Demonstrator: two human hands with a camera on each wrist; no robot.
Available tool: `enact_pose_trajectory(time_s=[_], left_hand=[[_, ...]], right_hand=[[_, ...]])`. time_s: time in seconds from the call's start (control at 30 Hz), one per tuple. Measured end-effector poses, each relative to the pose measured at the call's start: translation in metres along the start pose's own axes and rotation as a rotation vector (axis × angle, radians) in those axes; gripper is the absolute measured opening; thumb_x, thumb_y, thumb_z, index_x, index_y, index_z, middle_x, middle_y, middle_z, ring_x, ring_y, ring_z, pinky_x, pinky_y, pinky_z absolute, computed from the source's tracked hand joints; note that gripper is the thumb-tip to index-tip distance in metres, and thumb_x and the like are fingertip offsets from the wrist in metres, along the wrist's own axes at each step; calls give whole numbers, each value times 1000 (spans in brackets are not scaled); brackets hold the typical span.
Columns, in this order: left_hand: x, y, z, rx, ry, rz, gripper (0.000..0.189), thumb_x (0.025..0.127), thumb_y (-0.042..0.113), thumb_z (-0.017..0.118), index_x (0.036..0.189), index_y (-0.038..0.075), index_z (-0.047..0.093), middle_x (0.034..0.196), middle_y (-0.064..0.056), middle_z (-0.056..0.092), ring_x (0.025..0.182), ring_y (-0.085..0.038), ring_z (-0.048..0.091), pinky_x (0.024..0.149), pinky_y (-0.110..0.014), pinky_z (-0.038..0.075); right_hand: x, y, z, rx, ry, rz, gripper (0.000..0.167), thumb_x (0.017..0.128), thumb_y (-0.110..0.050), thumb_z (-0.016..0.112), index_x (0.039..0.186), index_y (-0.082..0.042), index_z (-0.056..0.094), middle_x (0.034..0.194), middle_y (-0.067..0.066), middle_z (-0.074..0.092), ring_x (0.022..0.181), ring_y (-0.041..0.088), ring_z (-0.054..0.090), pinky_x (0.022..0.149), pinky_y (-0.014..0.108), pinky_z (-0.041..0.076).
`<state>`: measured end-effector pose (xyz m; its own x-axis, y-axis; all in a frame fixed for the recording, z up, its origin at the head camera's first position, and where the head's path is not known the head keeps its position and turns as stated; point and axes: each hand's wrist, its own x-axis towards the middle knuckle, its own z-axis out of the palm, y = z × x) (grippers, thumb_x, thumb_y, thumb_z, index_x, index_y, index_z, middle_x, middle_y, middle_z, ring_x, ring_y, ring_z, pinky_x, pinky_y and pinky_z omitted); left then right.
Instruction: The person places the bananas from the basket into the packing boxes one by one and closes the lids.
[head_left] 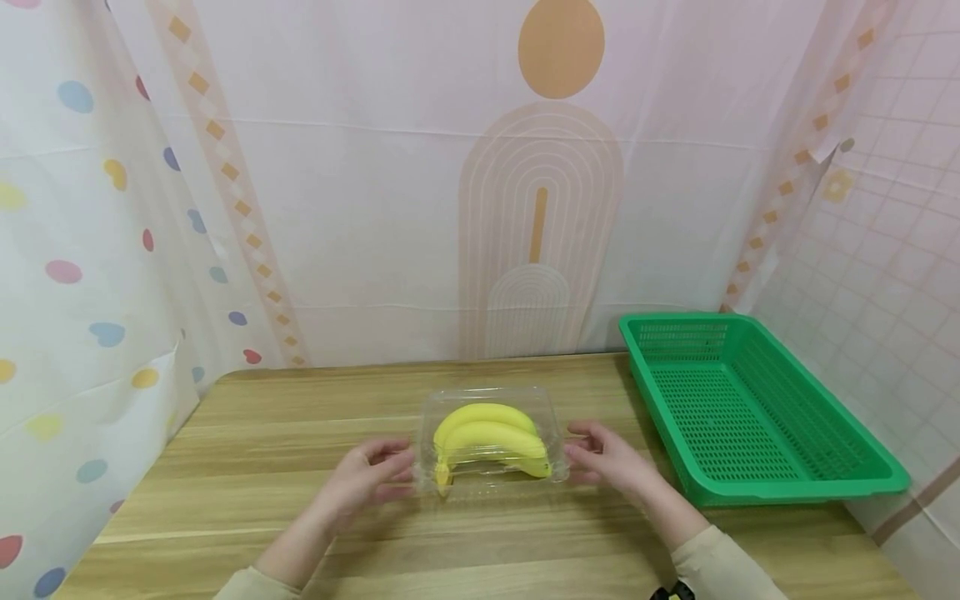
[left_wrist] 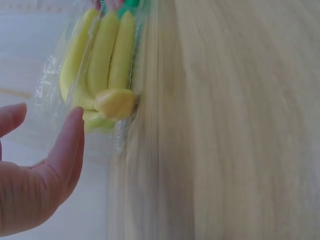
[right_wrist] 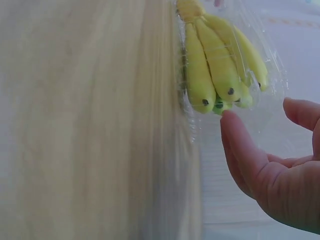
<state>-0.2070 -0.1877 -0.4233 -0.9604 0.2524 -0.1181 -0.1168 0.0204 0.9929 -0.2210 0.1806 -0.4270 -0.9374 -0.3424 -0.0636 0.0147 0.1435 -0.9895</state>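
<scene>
A clear plastic clamshell box lies on the table, with a bunch of yellow bananas inside. The box looks closed, though its see-through lid makes this hard to confirm. My left hand is at the box's left side, fingers relaxed and gently bent. At the opposite side is my right hand, thumb and fingers spread apart. Both wrist views show the fingertips close to the plastic; whether they touch it I cannot tell. The stem end faces the left hand, and the dark banana tips face the right.
A green slotted plastic basket stands at the table's right side, close to the right forearm. The wood-grain table ends at a patterned curtain behind, with more hanging cloth on the left and right.
</scene>
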Motion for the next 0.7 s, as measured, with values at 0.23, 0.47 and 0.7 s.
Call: enact_pose_trajectory(time_s=[0.23, 0.47, 0.7], left_hand=[[-1, -2, 3, -104, -61, -67, 64, 98, 12, 62, 139, -22, 27, 119, -21, 50, 94, -21, 62, 89, -37, 58], [1, -10, 6, -188, -79, -78, 54, 95, 5, 62, 132, -21, 32, 106, -13, 52, 90, -20, 62, 87, -33, 59], [2, -12, 10, -215, -56, -82, 39, 92, -2, 62, 122, -17, 42, 101, -10, 54, 89, -17, 63, 87, -31, 58]], right_hand=[[-1, 5, 3, 115, -45, 51, 63, 99, -10, 60, 141, 21, 25, 107, 18, 50, 91, 21, 61, 90, 42, 58], [-1, 6, 6, 209, -52, 71, 61, 98, -6, 58, 140, 23, 24, 110, 18, 49, 88, 18, 60, 87, 36, 59], [-1, 7, 7, 232, -66, 82, 63, 95, -4, 58, 140, 22, 22, 110, 21, 50, 89, 19, 61, 86, 34, 59]])
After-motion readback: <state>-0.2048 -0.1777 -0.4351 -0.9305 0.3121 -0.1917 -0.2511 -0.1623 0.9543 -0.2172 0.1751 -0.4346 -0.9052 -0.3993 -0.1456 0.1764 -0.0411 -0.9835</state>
